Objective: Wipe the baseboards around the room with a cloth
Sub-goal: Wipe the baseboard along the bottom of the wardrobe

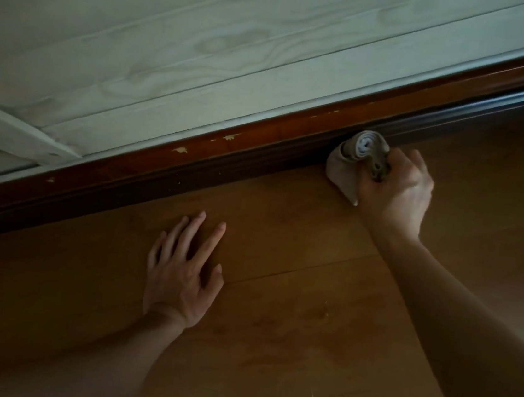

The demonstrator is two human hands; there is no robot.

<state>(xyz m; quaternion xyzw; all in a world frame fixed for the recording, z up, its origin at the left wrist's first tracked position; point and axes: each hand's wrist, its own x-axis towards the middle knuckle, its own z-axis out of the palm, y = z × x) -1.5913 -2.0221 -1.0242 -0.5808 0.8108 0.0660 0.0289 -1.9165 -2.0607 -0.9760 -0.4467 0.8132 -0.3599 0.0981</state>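
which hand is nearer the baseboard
Right. The right hand grips the cloth pressed against the baseboard; the left hand lies flat on the floor, apart from it.

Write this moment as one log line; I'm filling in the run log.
phase: baseboard wipe | right hand: grips bunched cloth against baseboard | left hand: flat on floor

The cloth [354,158] touches the baseboard [259,152]; the left hand [183,274] lies on the floor [287,333].
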